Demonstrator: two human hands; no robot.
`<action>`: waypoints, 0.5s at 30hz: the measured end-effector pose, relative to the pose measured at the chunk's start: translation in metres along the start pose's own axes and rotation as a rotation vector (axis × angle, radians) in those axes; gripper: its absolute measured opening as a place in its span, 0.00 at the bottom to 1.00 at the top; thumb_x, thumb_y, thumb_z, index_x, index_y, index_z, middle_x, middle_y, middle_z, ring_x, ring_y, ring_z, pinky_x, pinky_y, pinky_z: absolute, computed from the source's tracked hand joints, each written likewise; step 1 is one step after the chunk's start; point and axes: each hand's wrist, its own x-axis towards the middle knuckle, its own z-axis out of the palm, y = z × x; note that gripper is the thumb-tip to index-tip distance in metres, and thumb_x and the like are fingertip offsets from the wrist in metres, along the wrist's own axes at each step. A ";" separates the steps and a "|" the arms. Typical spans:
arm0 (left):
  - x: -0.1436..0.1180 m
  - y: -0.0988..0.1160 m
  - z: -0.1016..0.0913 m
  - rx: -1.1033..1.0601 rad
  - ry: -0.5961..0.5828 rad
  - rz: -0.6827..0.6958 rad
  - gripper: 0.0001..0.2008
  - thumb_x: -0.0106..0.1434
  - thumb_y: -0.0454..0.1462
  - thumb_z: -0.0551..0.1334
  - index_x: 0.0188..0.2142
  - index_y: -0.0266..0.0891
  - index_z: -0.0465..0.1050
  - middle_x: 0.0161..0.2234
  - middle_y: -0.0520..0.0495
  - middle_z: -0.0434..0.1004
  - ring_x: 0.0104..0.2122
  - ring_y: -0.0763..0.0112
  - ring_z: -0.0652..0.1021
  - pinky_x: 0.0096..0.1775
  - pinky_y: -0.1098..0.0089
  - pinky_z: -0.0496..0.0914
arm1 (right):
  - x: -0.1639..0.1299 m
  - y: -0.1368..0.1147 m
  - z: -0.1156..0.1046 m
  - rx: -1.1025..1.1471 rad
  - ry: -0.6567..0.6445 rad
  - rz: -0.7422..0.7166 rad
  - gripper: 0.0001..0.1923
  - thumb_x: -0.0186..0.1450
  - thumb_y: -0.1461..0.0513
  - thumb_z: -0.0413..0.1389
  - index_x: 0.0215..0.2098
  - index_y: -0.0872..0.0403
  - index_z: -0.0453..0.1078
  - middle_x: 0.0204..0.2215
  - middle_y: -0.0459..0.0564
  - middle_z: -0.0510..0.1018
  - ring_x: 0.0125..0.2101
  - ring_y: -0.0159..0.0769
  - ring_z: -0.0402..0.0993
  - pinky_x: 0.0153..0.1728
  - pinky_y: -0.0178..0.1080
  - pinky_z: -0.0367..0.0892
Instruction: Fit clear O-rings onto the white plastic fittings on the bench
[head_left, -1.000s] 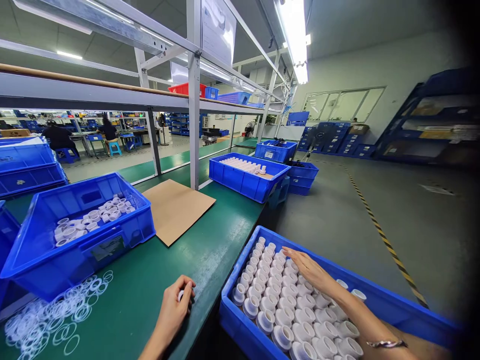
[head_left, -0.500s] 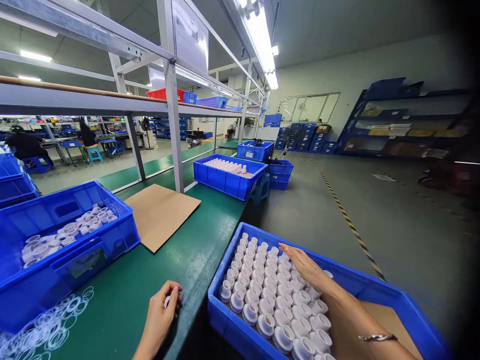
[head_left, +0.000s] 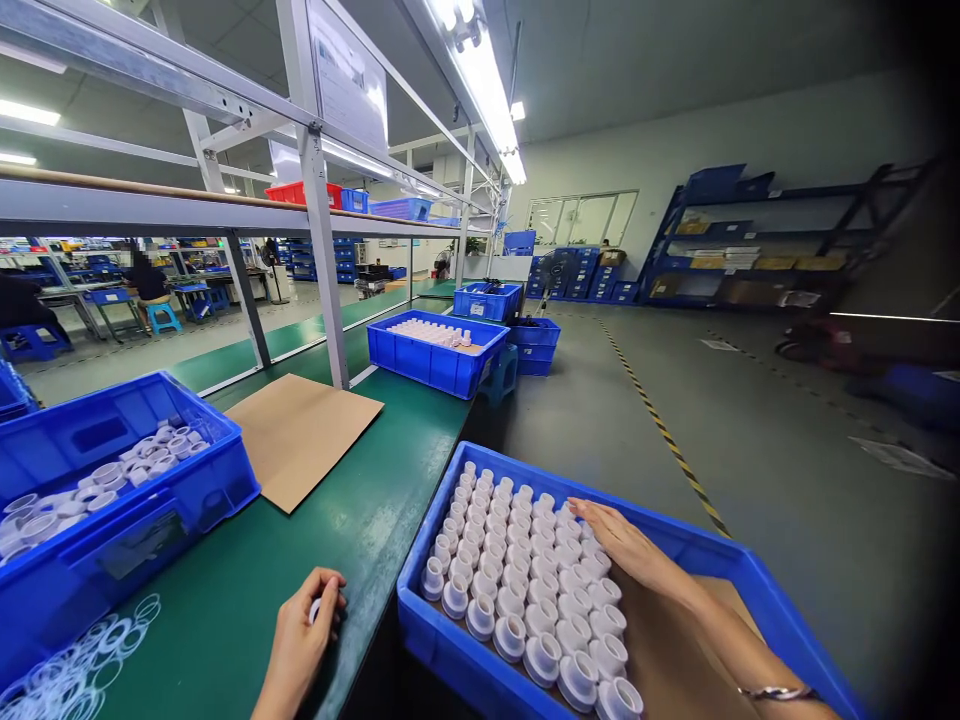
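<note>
My left hand [head_left: 298,638] is closed near the front edge of the green table [head_left: 367,470], with a bit of a white plastic fitting [head_left: 315,609] showing between its fingers. Most of that piece is hidden. Over the blue crate [head_left: 442,648] at the right, my right hand [head_left: 628,548] is stretched out flat. Its fingers lie against the side of the rows of white flanged fittings [head_left: 511,634], which stand upright on cardboard with their narrow ends up. No fitting can be made out in the right hand.
Loose white rings fill a blue bin [head_left: 225,470] on the left. Thin clear rings [head_left: 90,660] lie in a heap before it. Behind are a cardboard sheet [head_left: 300,435], another blue crate [head_left: 435,372] of fittings and a metal rack post [head_left: 324,260].
The view has shifted, so the scene sits further left. My right hand has moved slightly nearer along the outer side of the fittings. My left hand keeps its closed grip on the table.
</note>
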 end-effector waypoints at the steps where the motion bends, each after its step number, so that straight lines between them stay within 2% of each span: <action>1: 0.000 0.000 0.000 0.012 -0.001 0.004 0.24 0.63 0.59 0.52 0.37 0.41 0.67 0.27 0.51 0.71 0.25 0.71 0.70 0.27 0.74 0.67 | -0.003 0.001 -0.002 0.002 -0.003 0.006 0.32 0.66 0.44 0.36 0.51 0.51 0.72 0.54 0.53 0.75 0.57 0.46 0.68 0.61 0.50 0.61; 6: -0.001 0.002 -0.001 0.020 0.015 -0.020 0.25 0.62 0.60 0.53 0.37 0.41 0.68 0.27 0.51 0.71 0.25 0.71 0.70 0.27 0.73 0.68 | -0.010 0.005 -0.013 0.007 0.021 0.067 0.34 0.67 0.45 0.32 0.56 0.51 0.68 0.52 0.53 0.77 0.57 0.45 0.67 0.62 0.50 0.59; 11: -0.001 0.006 -0.001 0.008 0.036 -0.019 0.26 0.60 0.61 0.55 0.37 0.41 0.70 0.27 0.50 0.73 0.26 0.69 0.72 0.27 0.73 0.69 | -0.013 0.014 -0.021 -0.012 0.015 0.106 0.34 0.65 0.45 0.33 0.50 0.52 0.72 0.52 0.53 0.77 0.59 0.47 0.66 0.63 0.51 0.58; 15: -0.002 0.006 -0.002 0.019 0.045 -0.014 0.26 0.60 0.61 0.55 0.37 0.41 0.70 0.27 0.50 0.73 0.26 0.69 0.72 0.26 0.73 0.69 | -0.014 0.016 -0.021 -0.017 -0.004 0.122 0.35 0.65 0.45 0.32 0.55 0.53 0.68 0.49 0.52 0.79 0.57 0.47 0.68 0.62 0.51 0.60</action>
